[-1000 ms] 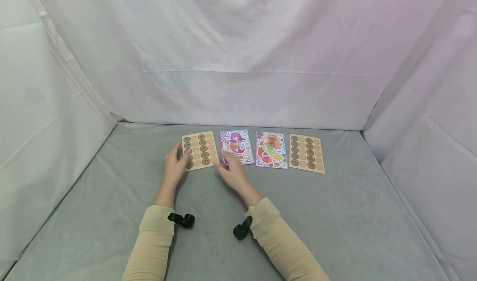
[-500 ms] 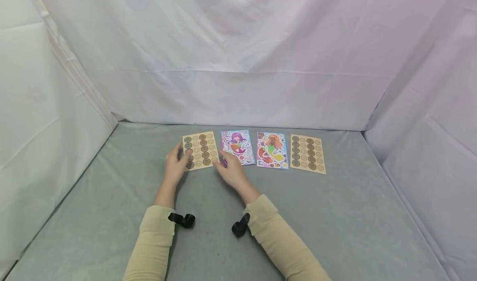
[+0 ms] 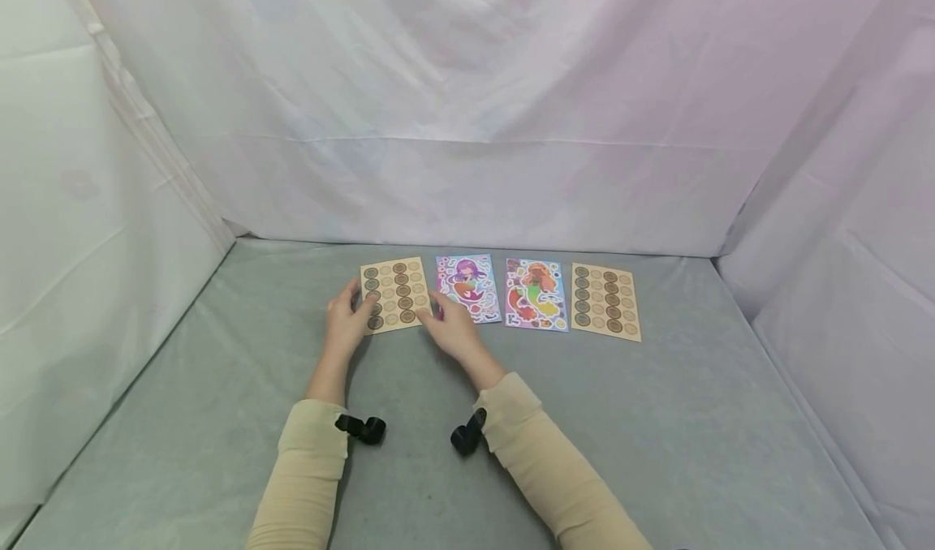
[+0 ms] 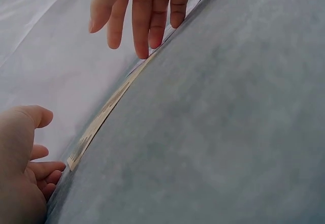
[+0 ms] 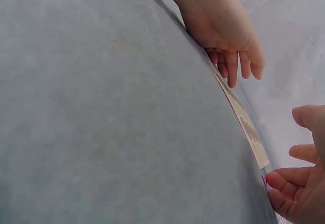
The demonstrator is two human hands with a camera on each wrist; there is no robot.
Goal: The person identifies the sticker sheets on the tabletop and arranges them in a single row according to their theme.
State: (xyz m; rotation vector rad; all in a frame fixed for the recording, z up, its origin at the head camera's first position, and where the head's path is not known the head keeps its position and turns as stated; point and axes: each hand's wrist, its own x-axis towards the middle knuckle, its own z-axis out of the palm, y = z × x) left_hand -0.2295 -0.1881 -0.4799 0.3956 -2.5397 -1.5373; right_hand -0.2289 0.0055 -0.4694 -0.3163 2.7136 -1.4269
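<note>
A tan sheet with rows of dark and light round stickers (image 3: 398, 294) lies flat at the left end of a row of sheets. My left hand (image 3: 345, 323) is at its left edge, with the thumb raised over the sheet in the left wrist view. The right hand (image 3: 454, 329) is at its lower right corner, thumb also raised, and overlaps the lower left of a purple-haired mermaid sticker sheet (image 3: 467, 278). In the right wrist view, the fingers of the right hand (image 5: 304, 178) rest low beside the tan sheet's end (image 5: 249, 132). Neither hand pinches the sheet.
To the right lie a mermaid sticker sheet with yellow and green (image 3: 536, 298) and a second tan sheet of round stickers (image 3: 605, 302). Grey cloth (image 3: 584, 420) covers the table. White curtains (image 3: 467, 193) close off the back and both sides.
My right hand has shifted slightly left and forward, closer to the tan sheet. The left hand stays at the left edge. The whole head view has drifted slightly, and the sheets keep their places.
</note>
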